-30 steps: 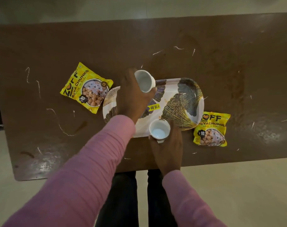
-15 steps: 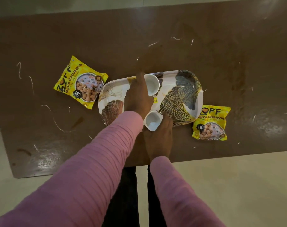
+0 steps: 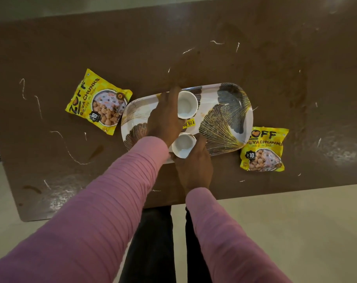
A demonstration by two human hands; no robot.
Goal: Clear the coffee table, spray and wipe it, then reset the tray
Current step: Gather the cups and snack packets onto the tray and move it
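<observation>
Packet (image 3: 98, 101) of soya chunks left of tray (image 3: 230, 119), on dirty coffee table (image 3: 194, 37). Left hand (image 3: 165, 117) grasps far cup (image 3: 186, 104), right hand (image 3: 194, 164) grasps near cup (image 3: 183, 145), both over tray. Second packet (image 3: 263, 150) at tray's right. Keep cups upright, seat flat before releasing.

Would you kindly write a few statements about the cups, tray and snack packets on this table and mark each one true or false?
1. Each hand holds a white cup: left hand the far cup, right hand the near cup. True.
2. Both yellow packets lie on the tray. False: the left packet and the right packet lie on the table.
3. The tray bears a price sticker. True.
4. The cups are stacked. False: they are apart.
</observation>
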